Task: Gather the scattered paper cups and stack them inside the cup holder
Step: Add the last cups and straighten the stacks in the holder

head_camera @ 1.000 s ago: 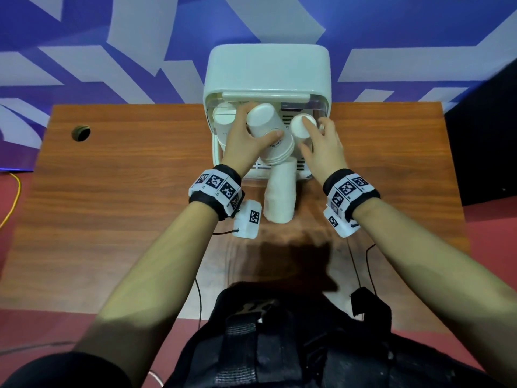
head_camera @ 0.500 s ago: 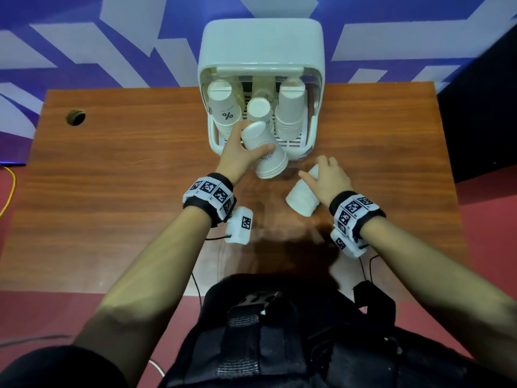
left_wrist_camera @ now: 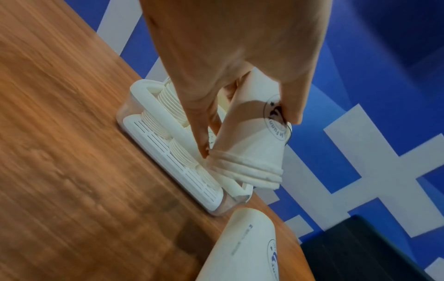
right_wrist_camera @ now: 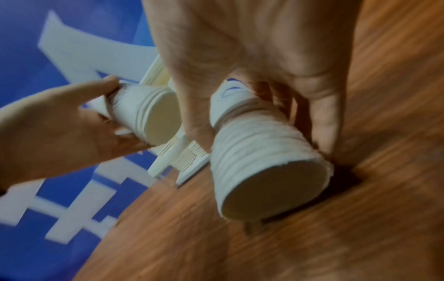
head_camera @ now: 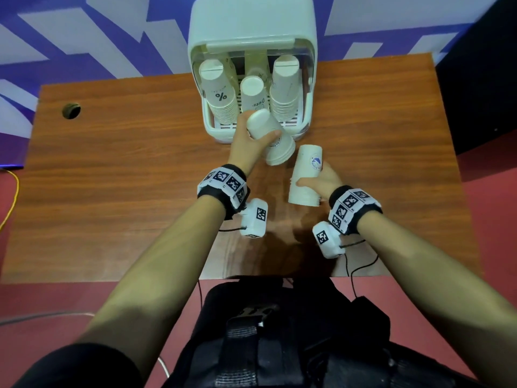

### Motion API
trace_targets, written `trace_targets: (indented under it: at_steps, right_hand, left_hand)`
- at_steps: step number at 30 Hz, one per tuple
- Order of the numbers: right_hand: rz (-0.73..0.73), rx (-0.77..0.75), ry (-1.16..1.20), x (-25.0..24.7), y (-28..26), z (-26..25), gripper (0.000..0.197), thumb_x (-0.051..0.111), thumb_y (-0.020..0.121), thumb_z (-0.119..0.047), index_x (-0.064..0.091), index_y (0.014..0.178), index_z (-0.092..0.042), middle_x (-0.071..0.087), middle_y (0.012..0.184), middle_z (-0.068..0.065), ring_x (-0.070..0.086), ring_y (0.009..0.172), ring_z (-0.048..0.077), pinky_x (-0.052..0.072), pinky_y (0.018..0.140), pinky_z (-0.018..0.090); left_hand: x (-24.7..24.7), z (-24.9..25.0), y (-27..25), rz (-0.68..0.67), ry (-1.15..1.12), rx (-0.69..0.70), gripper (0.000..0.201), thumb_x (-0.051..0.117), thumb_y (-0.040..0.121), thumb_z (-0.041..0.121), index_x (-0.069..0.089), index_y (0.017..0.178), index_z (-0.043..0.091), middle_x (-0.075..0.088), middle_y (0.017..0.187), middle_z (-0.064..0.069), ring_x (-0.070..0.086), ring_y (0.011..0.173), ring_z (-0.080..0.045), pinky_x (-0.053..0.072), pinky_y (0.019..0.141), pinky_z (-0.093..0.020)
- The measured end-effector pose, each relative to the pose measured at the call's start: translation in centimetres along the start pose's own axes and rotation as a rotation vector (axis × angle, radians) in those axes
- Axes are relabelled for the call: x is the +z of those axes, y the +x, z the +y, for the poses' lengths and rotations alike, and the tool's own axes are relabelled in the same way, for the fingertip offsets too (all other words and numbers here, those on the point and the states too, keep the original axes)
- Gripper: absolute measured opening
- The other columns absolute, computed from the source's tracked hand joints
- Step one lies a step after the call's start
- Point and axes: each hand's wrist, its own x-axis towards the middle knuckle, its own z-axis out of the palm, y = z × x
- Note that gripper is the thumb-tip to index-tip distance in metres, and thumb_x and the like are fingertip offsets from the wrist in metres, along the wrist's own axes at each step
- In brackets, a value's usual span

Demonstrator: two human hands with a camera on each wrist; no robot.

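Note:
The white cup holder (head_camera: 251,32) stands at the table's far edge with three upturned stacks of paper cups (head_camera: 284,88) inside. My left hand (head_camera: 251,141) grips a short stack of white cups (head_camera: 275,144) tilted just in front of the holder (left_wrist_camera: 168,152); the same stack (left_wrist_camera: 250,144) shows in the left wrist view. My right hand (head_camera: 319,180) holds a taller cup stack (head_camera: 306,175) with a blue logo, lifted off the table to the right. In the right wrist view that taller stack (right_wrist_camera: 259,161) points its open mouth at the camera, with my left hand's short stack (right_wrist_camera: 146,116) beyond it.
The wooden table (head_camera: 126,177) has a round cable hole (head_camera: 71,110) at the far left. A blue and white patterned wall (head_camera: 84,37) rises behind the holder. A dark cabinet (head_camera: 481,79) stands at the right. Cables hang at the table's near edge.
Both hands drew back from the holder. The left hand pulled its short stack toward me; the right hand took the taller stack off the table and lifted it.

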Motion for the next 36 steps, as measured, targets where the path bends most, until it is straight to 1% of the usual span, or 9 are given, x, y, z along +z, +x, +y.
trace_targets:
  at_steps: [3, 6, 13, 17, 22, 24, 27, 32, 36]
  right_hand:
    - [-0.041, -0.19, -0.171, -0.4, -1.4, -0.5, 0.055, 0.079, 0.069, -0.009, 0.05, 0.116, -0.01, 0.06, 0.11, 0.005, 0.056, 0.099, 0.019, 0.046, 0.085, 0.034]
    - [-0.004, -0.349, -0.315, -1.0, -2.1, -2.2, 0.066, 0.08, 0.065, -0.016, 0.047, 0.123, -0.011, 0.051, 0.12, 0.008, 0.052, 0.11, 0.023, 0.044, 0.09, 0.036]
    - [0.115, -0.637, -0.243, -1.9, -2.4, -9.4, 0.07, 0.078, 0.071, -0.029, 0.043, 0.13, -0.014, 0.048, 0.125, 0.005, 0.047, 0.116, 0.023, 0.04, 0.101, 0.042]
    - [0.081, -0.666, -0.057, -1.7, -1.1, -12.0, 0.091, 0.083, 0.068, -0.027, 0.028, 0.141, -0.02, 0.049, 0.128, -0.004, 0.051, 0.112, 0.012, 0.043, 0.093, 0.026]
    - [0.019, -0.677, -0.077, -0.6, 1.2, -12.5, 0.087, 0.079, 0.073, -0.031, 0.029, 0.144, -0.03, 0.041, 0.143, -0.001, 0.045, 0.127, 0.014, 0.04, 0.107, 0.039]
    - [0.031, -0.664, -0.129, -0.5, 2.1, -12.1, 0.09, 0.078, 0.076, -0.03, 0.024, 0.148, -0.028, 0.037, 0.145, 0.005, 0.039, 0.133, 0.016, 0.033, 0.112, 0.035]
    - [-0.008, -0.659, -0.124, -0.9, 3.1, -11.7, 0.086, 0.076, 0.079, -0.026, 0.025, 0.148, -0.023, 0.045, 0.141, 0.006, 0.045, 0.125, 0.012, 0.036, 0.104, 0.026]
    - [-0.049, -0.624, -0.121, -1.6, 4.1, -12.5, 0.076, 0.074, 0.08, -0.017, 0.03, 0.143, -0.015, 0.053, 0.133, 0.004, 0.049, 0.111, 0.008, 0.038, 0.094, 0.021]
    - [-0.034, -0.6, -0.118, -1.6, 5.0, -13.0, 0.072, 0.074, 0.079, -0.012, 0.034, 0.139, -0.012, 0.055, 0.129, 0.005, 0.052, 0.109, 0.01, 0.037, 0.086, 0.014]
  left_hand:
    - [0.0, 1.0, 0.5, 0.033, -0.081, -0.007, 0.055, 0.076, 0.074, 0.027, 0.043, 0.117, 0.023, 0.056, 0.116, -0.007, 0.058, 0.11, -0.027, 0.051, 0.093, -0.05]
    - [0.2, 1.8, 0.9, -0.012, -0.085, 0.004, 0.051, 0.074, 0.081, 0.019, 0.042, 0.12, 0.021, 0.056, 0.117, -0.007, 0.058, 0.111, -0.026, 0.051, 0.093, -0.051]
    - [0.1, 4.9, 2.1, -0.044, -0.155, 0.035, 0.068, 0.076, 0.075, 0.024, 0.041, 0.132, 0.016, 0.055, 0.126, -0.009, 0.057, 0.114, -0.021, 0.055, 0.088, -0.037]
    - [-0.7, 6.7, 3.7, -0.114, -0.184, 0.011, 0.07, 0.076, 0.076, 0.021, 0.041, 0.135, 0.015, 0.057, 0.128, -0.011, 0.06, 0.113, -0.023, 0.057, 0.083, -0.037]
    - [-0.3, 5.6, 5.2, -0.036, -0.045, 0.093, 0.071, 0.079, 0.071, 0.022, 0.041, 0.131, 0.019, 0.057, 0.125, -0.006, 0.057, 0.114, -0.018, 0.05, 0.095, -0.032]
    - [0.1, 5.0, 5.6, -0.031, -0.021, 0.116, 0.068, 0.08, 0.073, 0.017, 0.039, 0.127, 0.025, 0.057, 0.121, 0.001, 0.056, 0.111, -0.012, 0.048, 0.095, -0.026]
    - [0.9, 4.2, 6.2, -0.032, 0.032, 0.135, 0.063, 0.078, 0.077, 0.012, 0.04, 0.126, 0.021, 0.055, 0.111, 0.012, 0.056, 0.102, -0.002, 0.048, 0.087, -0.018]
    - [1.5, 3.4, 7.3, -0.018, 0.079, 0.124, 0.068, 0.078, 0.076, 0.024, 0.04, 0.131, 0.015, 0.056, 0.11, 0.007, 0.059, 0.103, -0.011, 0.053, 0.092, -0.035]
    - [1.7, 2.9, 8.0, -0.028, 0.063, 0.125, 0.074, 0.076, 0.072, 0.031, 0.039, 0.134, 0.016, 0.055, 0.117, 0.005, 0.057, 0.111, -0.014, 0.052, 0.094, -0.036]
